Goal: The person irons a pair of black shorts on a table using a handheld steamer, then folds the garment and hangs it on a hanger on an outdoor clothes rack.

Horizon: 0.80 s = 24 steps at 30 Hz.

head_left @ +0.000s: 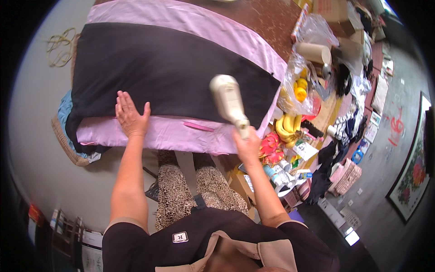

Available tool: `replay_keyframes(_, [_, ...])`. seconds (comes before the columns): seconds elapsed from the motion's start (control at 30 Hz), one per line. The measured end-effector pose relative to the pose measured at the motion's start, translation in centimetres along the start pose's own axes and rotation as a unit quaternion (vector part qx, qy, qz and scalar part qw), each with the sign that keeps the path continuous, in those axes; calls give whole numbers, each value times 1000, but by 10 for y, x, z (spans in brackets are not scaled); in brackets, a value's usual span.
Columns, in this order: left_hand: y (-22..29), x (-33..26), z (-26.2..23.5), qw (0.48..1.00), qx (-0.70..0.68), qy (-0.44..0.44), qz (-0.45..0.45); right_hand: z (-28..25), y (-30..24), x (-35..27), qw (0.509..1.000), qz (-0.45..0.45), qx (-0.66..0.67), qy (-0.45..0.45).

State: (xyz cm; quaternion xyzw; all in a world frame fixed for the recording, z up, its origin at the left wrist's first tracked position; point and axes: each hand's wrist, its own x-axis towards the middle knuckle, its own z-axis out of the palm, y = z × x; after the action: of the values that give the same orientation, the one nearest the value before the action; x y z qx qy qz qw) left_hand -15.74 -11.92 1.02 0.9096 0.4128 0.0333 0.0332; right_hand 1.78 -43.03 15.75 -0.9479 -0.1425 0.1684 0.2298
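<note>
A black cloth (167, 68) lies spread over a pink cloth (172, 133) on a table. My left hand (130, 115) presses flat on the near edge of the black cloth, fingers apart. My right hand (248, 144) grips the handle of a cream-coloured handheld iron or steamer (228, 97), which is held just above the black cloth near its right end. A small pink strip (198, 126) lies on the pink cloth between my hands.
Right of the table sit bananas (288, 127), a dragon fruit (271, 147), plastic bags with yellow items (299, 88), a cardboard roll (313, 52) and bottles (276, 174). Clothes and boxes crowd the floor at right. Yellow cord (61, 45) lies far left.
</note>
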Motion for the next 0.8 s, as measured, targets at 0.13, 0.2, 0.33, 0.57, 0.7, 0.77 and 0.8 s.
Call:
replay_keyframes(0.13, [3,0,0,1000,2,8,9,27,-16,-13,996,-6,-11,-83])
replay_keyframes(0.2, [7,1,2,1000,-3,15,13,23,-11,-16,992,37,1,-122])
replay_keyframes(0.33, [7,-2,0,1000,8,18,13,-1,64,-29,996,73,-29,-42])
replay_keyframes(0.57, [6,2,1,999,27,-13,14,-39,186,-50,981,155,-4,120])
replay_keyframes(0.7, [-3,-1,-4,1000,14,-25,6,-57,125,-73,899,343,270,41])
replay_keyframes(0.77, [0,2,-8,1000,-3,-18,8,-69,94,-103,924,319,205,49])
replay_keyframes(0.8, [0,3,-8,1000,-12,-10,5,-73,83,-120,921,330,206,36])
